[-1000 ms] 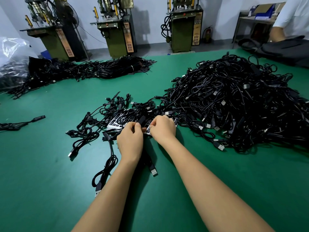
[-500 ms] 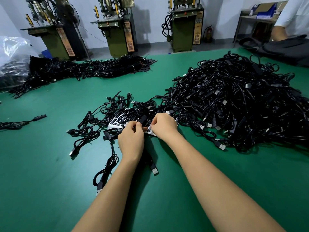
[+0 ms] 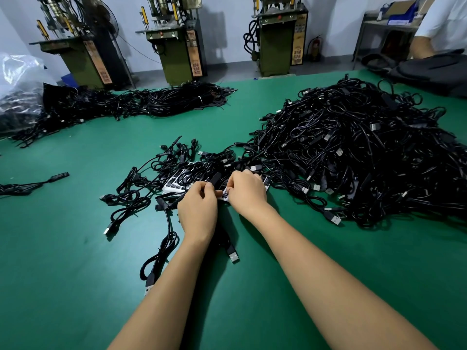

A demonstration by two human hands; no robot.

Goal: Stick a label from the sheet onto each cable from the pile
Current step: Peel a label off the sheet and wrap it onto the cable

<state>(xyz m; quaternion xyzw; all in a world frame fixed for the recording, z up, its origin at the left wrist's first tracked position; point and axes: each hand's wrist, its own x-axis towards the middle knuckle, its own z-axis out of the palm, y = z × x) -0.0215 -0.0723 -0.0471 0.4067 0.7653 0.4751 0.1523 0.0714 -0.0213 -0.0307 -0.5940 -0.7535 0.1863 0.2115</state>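
Observation:
A big pile of black USB cables covers the right half of the green table. A white label sheet lies partly under loose cables just beyond my hands. My left hand pinches a black cable whose USB plug trails out below my wrist. My right hand pinches a small white label between the two hands, right at the cable.
Loose cables spread to the left of my hands. A second heap of bundled cables lies at the far left beside a plastic bag. Three green machines stand behind the table. Another person's arm shows at the far right.
Both hands stay together over the same spot; the fingers shift slightly around the label and the cable.

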